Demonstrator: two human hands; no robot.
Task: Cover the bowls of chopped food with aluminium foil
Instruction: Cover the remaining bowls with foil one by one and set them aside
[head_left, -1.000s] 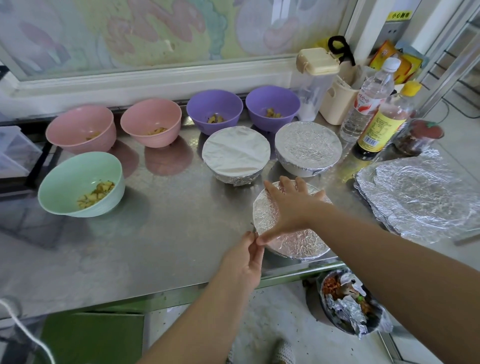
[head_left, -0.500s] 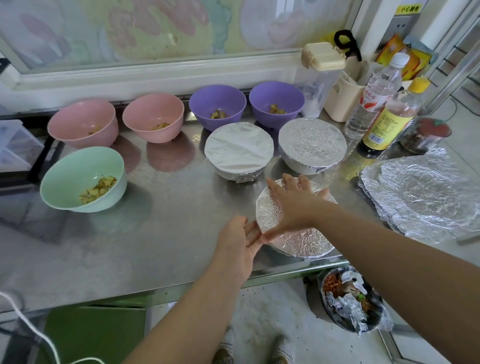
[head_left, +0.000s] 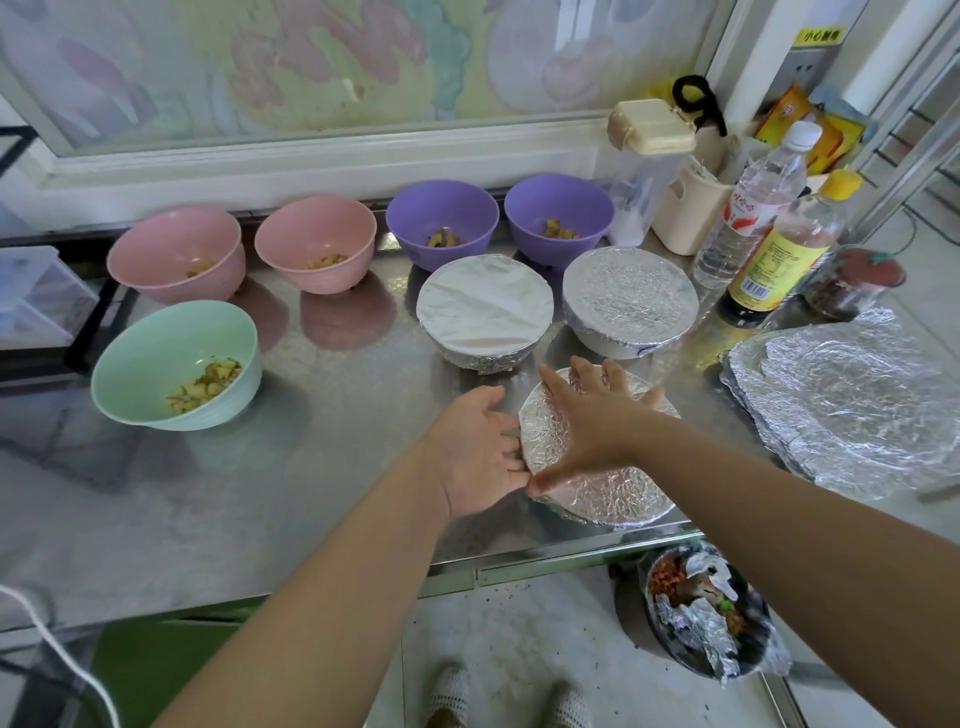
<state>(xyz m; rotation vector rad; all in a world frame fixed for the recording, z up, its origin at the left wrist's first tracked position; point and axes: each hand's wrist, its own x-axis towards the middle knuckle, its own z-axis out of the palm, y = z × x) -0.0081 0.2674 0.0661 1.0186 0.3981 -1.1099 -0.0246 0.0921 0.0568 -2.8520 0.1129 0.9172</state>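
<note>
Under the flat, spread right hand (head_left: 597, 415) sits the foil-covered bowl (head_left: 613, 493); beside it the left hand (head_left: 478, 452), open-fingered and holding nothing, has slid farther along the rim, so sealing nears done.

Steel worktop (head_left: 337, 467): pink plastic bowls (head_left: 176, 249) far left; purple plastic bowls (head_left: 441, 218) far centre; green plastic bowl (head_left: 176, 358) near left; foil-covered bowls (head_left: 485, 306) near centre; foil sheets (head_left: 852, 400) right.
</note>
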